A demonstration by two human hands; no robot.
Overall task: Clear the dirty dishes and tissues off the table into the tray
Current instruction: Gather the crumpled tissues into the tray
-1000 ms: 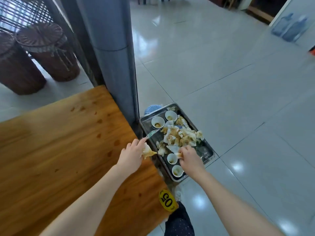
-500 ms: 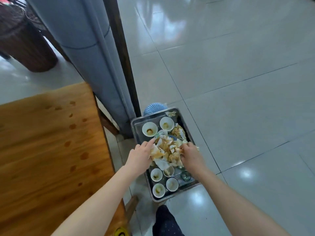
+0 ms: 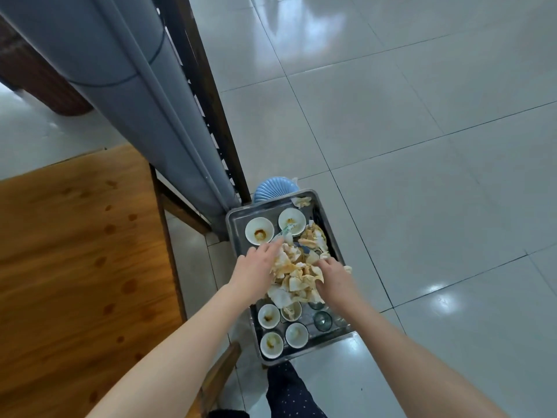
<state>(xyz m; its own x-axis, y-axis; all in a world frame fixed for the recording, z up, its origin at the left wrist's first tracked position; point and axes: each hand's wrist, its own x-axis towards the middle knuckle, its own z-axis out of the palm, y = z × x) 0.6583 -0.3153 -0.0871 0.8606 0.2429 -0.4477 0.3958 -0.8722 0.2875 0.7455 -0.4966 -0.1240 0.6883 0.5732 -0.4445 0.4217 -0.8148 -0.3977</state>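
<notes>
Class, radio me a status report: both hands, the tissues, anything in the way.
Left hand open, resting on tissues. Right hand curled into the same pile. Pile and bowls sit in tray. Nothing in the way.

A metal tray (image 3: pixel 235 236), right of the spotted wooden table (image 3: pixel 75 251), holds small white cups (image 3: pixel 259 231) at its far and near ends and crumpled tissues (image 3: pixel 297 274) heaped mid-tray. It seems to rest on a mostly hidden blue ribbed object (image 3: pixel 272 188).

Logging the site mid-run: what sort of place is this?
Probably a restaurant or canteen dining area: a metal tray packed with sauce-stained small bowls and used tissues, beside a wooden table on glossy tiled floor.
</notes>
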